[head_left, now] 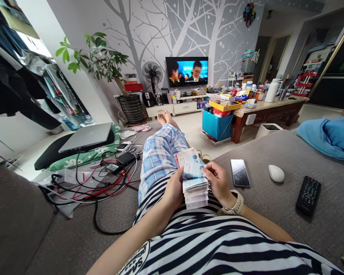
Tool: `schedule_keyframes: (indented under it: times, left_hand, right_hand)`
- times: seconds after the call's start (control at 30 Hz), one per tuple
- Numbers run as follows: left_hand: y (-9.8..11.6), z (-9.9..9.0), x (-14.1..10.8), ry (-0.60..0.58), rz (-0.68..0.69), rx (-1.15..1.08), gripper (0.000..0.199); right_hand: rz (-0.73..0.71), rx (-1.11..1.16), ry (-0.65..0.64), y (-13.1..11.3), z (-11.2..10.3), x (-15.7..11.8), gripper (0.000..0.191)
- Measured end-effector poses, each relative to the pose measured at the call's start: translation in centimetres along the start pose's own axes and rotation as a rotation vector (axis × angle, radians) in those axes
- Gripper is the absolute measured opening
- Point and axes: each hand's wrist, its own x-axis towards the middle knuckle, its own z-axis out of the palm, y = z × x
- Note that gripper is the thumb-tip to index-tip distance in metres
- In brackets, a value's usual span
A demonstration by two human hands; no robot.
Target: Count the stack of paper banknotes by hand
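Observation:
A stack of banknotes (195, 191) is held above my lap, over the striped shirt. My left hand (174, 188) is closed on the left side of the stack, its thumb lying along the notes. With thumb and fingers, my right hand (217, 179) pinches the right edge of a bluish note near the top. Several notes fan out beyond my fingers, bluish ones over a pinkish one at the far left. The lower ends hang in steps toward my belly. A pale watch sits on my right wrist. Fingers beneath the stack are hidden.
On the sofa to my right lie a phone (240, 172), a white mouse (276, 173) and a black remote control (308, 195). Tangled cables (86, 187) and a laptop (87, 136) are at left. A blue bin (216, 125) stands by the cluttered table (271, 106).

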Motion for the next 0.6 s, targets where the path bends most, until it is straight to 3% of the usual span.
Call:
schedule_keyframes:
  times: [0.6]
  left_hand:
    - [0.58,0.78,-0.83,0.004,0.029,0.070,0.018]
  right_hand:
    - [-0.029,0.053,-0.037,-0.04,-0.06,-0.18,0.026]
